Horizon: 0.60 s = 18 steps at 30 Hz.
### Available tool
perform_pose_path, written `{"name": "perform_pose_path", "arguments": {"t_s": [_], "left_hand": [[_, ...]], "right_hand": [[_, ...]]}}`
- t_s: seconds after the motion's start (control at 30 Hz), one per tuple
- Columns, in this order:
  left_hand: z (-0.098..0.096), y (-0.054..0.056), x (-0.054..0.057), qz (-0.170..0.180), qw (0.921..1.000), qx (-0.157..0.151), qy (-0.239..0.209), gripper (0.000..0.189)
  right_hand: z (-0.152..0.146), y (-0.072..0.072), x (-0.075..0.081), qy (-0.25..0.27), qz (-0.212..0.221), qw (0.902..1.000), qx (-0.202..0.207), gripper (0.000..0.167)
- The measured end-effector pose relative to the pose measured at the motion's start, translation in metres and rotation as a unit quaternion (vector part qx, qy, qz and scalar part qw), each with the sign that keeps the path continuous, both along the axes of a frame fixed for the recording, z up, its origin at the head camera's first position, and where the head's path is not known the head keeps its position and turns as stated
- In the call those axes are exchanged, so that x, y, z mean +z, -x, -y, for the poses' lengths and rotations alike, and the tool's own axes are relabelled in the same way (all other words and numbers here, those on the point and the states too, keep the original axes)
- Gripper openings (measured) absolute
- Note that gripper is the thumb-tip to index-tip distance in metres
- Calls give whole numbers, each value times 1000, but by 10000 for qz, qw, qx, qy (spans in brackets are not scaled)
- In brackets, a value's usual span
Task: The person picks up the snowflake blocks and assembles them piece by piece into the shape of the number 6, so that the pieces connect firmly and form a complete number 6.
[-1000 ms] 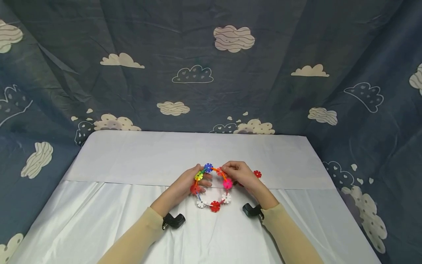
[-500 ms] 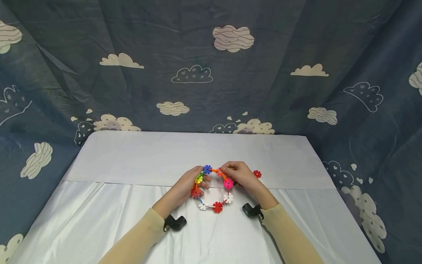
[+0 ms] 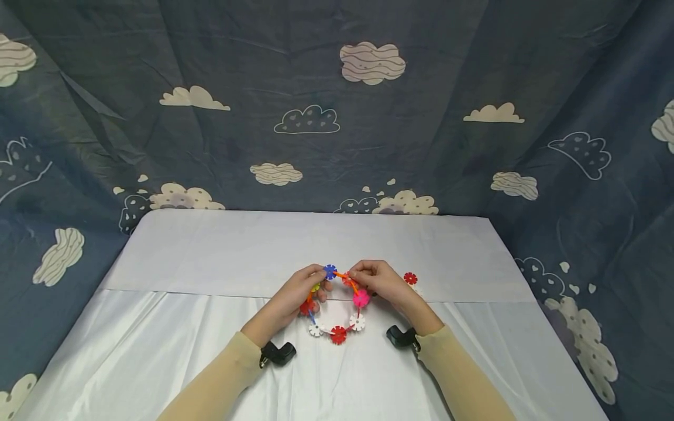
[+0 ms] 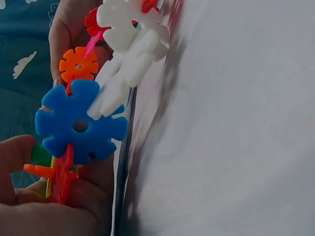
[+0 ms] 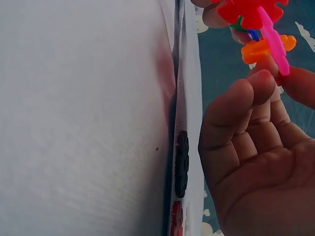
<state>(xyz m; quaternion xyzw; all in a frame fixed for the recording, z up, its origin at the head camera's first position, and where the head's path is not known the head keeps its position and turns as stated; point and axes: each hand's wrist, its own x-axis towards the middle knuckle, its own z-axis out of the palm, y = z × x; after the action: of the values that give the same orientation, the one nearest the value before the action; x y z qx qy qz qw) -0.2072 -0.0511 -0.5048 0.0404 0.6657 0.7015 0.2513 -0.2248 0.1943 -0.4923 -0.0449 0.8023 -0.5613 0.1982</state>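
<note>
Head view: a ring-shaped chain of multicoloured, notched plastic discs [image 3: 338, 335] is held over the white cloth-covered table [image 3: 210, 251]; the left hand [image 3: 293, 294] grips its left side and the right hand [image 3: 388, 285] pinches its upper right, probably steadying the stretch between. Forearms converge from the chain's near side. Left wrist view: thumb and fingers grasp the chain beside a blue disc [image 4: 61, 118]. Right wrist view: thumb and fingertip pinch beside an orange disc [image 5: 253, 52].
</note>
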Motion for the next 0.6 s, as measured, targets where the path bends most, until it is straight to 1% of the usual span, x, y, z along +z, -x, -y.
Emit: {"name": "perform_pose_path", "arguments": {"t_s": [0.1, 0.2, 0.4, 0.5, 0.6], "left_hand": [[1, 0, 1, -33, 9999, -107, 21, 29], [1, 0, 2, -67, 9996, -243, 87, 30], [2, 1, 0, -96, 9976, -644, 234, 31], [2, 1, -1, -64, 9970, -732, 229, 32], [2, 1, 0, -25, 9971, -733, 221, 40]], "right_hand": [[0, 0, 0, -80, -84, 9998, 141, 28], [1, -1, -2, -292, -254, 9987, 330, 29], [5, -4, -4, -728, -602, 9914, 905, 33], [7, -5, -3, -771, -603, 9886, 1141, 34], [8, -7, -1, -738, -512, 9875, 1297, 33]]}}
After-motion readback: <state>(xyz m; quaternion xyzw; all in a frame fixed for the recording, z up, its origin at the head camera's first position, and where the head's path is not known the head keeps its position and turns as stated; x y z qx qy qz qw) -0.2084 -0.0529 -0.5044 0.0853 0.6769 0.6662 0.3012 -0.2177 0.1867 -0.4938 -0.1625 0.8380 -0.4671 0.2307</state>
